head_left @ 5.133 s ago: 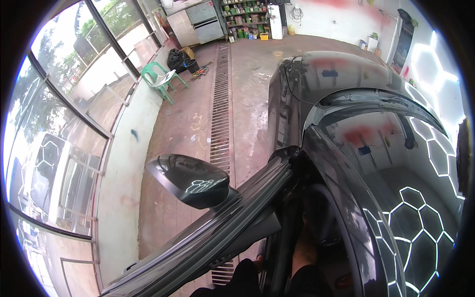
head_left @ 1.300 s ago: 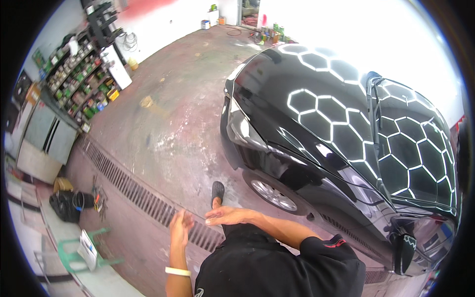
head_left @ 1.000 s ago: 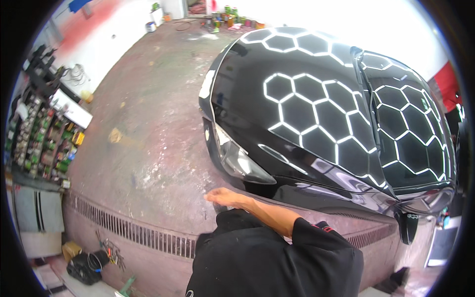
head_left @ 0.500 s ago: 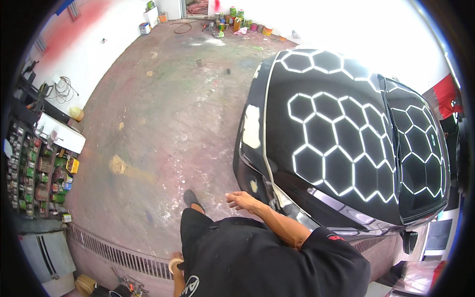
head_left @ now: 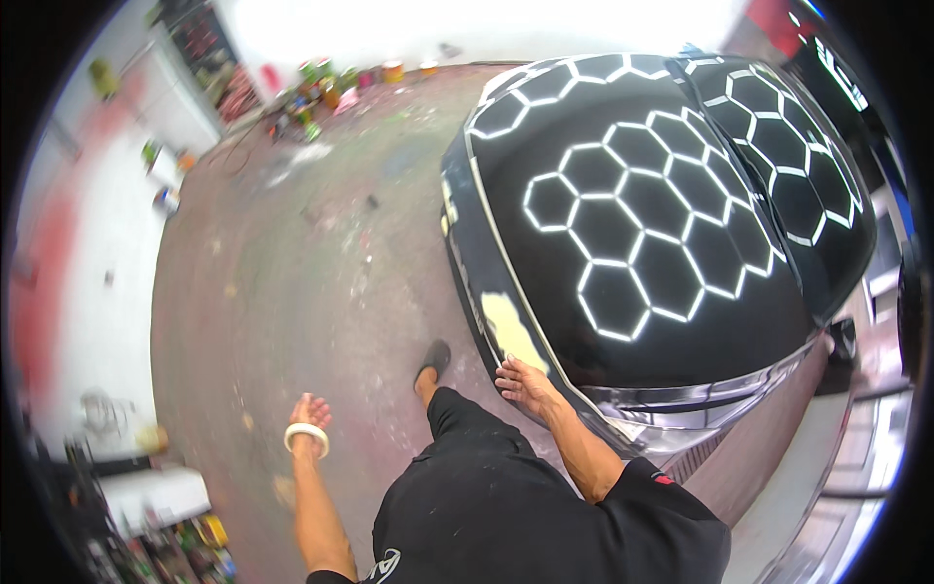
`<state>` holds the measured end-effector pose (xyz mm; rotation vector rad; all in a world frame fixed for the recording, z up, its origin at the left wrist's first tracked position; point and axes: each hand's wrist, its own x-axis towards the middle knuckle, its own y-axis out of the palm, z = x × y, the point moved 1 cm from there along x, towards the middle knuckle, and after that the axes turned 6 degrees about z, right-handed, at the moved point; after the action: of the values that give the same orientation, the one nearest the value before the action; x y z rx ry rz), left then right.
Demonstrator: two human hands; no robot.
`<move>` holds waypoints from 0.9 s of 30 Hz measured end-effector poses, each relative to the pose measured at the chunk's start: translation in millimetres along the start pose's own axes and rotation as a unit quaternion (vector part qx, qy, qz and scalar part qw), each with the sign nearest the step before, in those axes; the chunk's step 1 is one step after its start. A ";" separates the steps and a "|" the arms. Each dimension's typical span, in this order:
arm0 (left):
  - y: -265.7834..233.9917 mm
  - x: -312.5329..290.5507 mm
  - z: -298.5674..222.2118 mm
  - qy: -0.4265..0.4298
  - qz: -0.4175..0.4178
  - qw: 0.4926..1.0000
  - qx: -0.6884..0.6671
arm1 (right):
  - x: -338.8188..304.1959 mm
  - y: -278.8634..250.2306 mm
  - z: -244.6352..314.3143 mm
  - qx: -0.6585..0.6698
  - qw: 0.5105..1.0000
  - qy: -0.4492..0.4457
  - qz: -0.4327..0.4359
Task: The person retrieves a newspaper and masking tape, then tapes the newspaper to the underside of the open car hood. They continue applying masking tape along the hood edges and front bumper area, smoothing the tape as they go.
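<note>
My left hand (head_left: 311, 410) hangs over the floor with its fingers spread loosely and nothing in the palm. A pale ring like a roll of masking tape (head_left: 307, 427) sits around that wrist. To the right, my right hand (head_left: 526, 383) is beside the front of a black car (head_left: 671, 360), fingers apart and slightly bent, holding nothing. It overlaps the lower end of a cream-coloured patch (head_left: 510, 327) on the car's dark bumper (head_left: 472, 248); whether it touches cannot be told. White hexagons of reflected light cover the bonnet.
My dark shoe (head_left: 437, 358) stands on the stained floor (head_left: 292, 292) by the bumper. Paint cans (head_left: 329, 90) cluster along the far wall. At the lower left is a white cabinet (head_left: 161, 501) with a rack of small containers (head_left: 165, 560) near it.
My view has turned right and moved closer to the car. My left hand has swung forward into full view with the ring on its wrist. My right hand is now against the bumper's outline.
</note>
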<state>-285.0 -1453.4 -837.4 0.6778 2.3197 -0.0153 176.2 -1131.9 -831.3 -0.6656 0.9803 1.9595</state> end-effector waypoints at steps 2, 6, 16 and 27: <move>70.8 62.7 -31.7 -0.050 0.054 0.997 0.032 | 35.7 5.1 18.8 0.077 0.996 -0.032 -0.011; 222.7 136.0 -74.0 -0.145 0.155 0.973 0.096 | 78.4 17.1 67.5 0.207 0.972 -0.091 -0.057; 543.8 261.3 -157.8 -0.216 0.344 0.886 0.225 | 134.5 55.9 130.5 0.481 0.827 -0.262 -0.129; 717.3 346.6 -153.2 -0.318 0.446 0.743 0.384 | 212.1 122.5 198.4 0.608 0.573 -0.429 -0.343</move>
<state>-253.2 -643.1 -818.6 1.8035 1.0750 -0.6775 -55.9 -918.7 -829.3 0.6360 0.9116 0.3849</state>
